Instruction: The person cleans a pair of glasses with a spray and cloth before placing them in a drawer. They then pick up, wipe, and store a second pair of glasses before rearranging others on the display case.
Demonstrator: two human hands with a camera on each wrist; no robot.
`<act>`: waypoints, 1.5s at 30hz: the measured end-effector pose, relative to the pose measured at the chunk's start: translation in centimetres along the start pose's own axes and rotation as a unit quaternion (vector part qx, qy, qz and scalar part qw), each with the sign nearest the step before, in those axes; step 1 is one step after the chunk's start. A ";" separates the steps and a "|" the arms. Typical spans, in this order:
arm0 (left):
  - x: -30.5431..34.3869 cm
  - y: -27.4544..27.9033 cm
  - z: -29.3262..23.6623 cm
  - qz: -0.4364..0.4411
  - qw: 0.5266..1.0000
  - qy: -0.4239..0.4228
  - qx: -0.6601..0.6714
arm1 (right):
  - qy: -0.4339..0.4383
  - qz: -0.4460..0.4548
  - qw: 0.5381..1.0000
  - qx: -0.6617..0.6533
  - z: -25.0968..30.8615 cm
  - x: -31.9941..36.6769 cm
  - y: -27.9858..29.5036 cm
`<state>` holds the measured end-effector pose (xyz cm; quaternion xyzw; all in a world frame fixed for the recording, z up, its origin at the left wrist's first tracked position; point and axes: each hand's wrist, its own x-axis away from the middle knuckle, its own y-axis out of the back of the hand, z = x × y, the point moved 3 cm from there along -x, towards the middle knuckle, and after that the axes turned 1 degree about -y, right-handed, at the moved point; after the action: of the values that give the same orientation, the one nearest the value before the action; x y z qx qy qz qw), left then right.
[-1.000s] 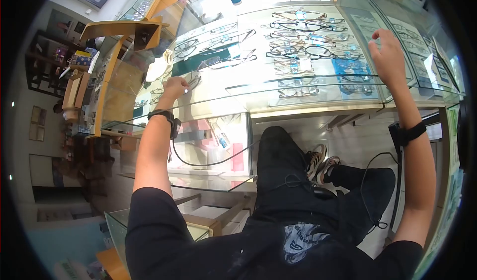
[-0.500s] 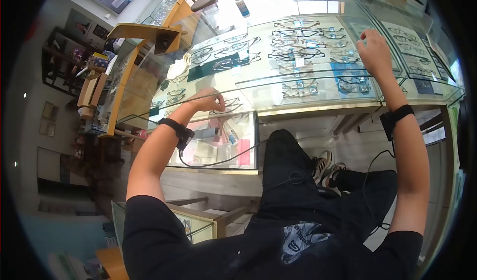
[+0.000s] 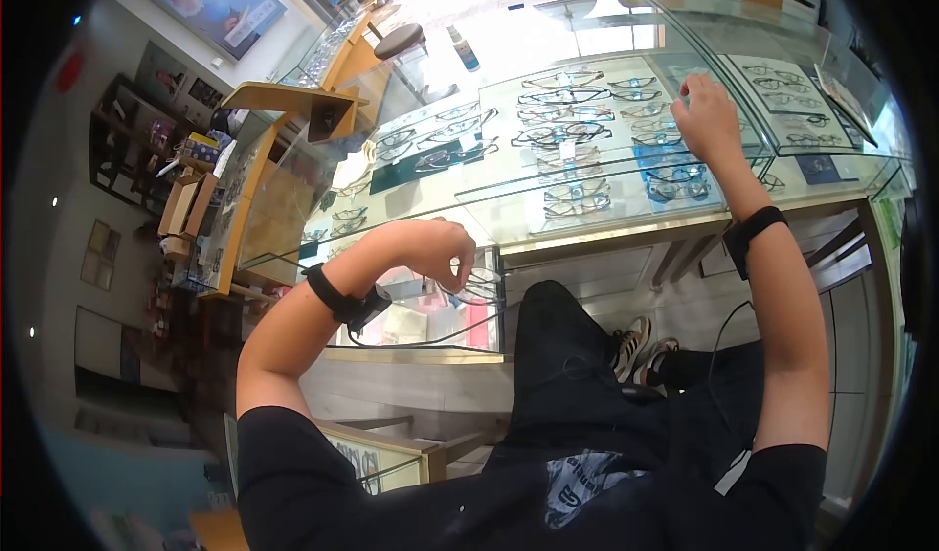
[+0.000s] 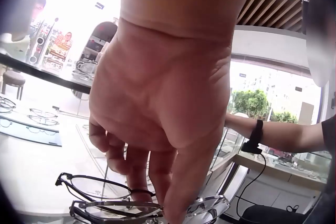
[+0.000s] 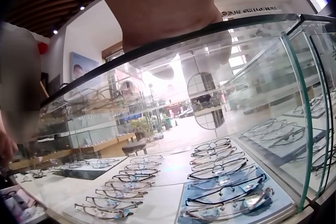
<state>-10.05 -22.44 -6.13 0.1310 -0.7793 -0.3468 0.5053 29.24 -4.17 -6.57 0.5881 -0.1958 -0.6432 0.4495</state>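
My left hand (image 3: 435,250) is over the near edge of the display case, fingers bent down, pinching eyeglasses (image 3: 481,285) between thumb and fingers. Close up in the left wrist view, a dark-framed pair of glasses (image 4: 100,186) and a second pair (image 4: 113,211) overlap at the fingertips. My right hand (image 3: 709,121) rests on the glass top (image 3: 675,57) at the right, fingers loosely bent and holding nothing. Under it, the right wrist view shows rows of eyeglasses (image 5: 218,169) inside the case, some on a blue tray (image 5: 184,203); the right fingers are mostly hidden there.
An open drawer (image 3: 416,353) with boxes and pink papers lies below the left hand. A spray bottle (image 3: 463,50) stands on the far counter. Glass panel edges (image 3: 597,172) run along the case front. A dark green tray (image 3: 406,184) bears more glasses at left.
My left hand has come back from inside the case toward my body and to the right, bringing eyeglasses with it. The right hand stays on the glass while the head view shifts slightly.
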 end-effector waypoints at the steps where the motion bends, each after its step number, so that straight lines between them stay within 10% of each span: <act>1: 0.8 0.8 -1.4 0.008 0.999 -0.008 0.031 | -0.004 0.002 1.000 0.000 0.1 0.0 0.1; 6: 4.6 7.7 -5.8 -0.041 0.984 -0.156 0.080 | -0.010 0.011 1.000 -0.001 0.0 0.0 -0.1; 19: 2.8 21.4 2.5 -0.281 0.953 0.101 -0.041 | -0.015 0.002 1.000 -0.010 -0.1 0.0 -0.3; 45: -4.4 19.2 10.3 -0.366 0.913 0.148 -0.107 | -0.021 0.001 1.000 -0.003 0.3 0.1 0.4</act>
<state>-14.25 -1.83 1.16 0.4021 -0.5512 -0.5651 0.4639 29.11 -4.50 -6.26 0.5724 -0.2040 -0.6558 0.4480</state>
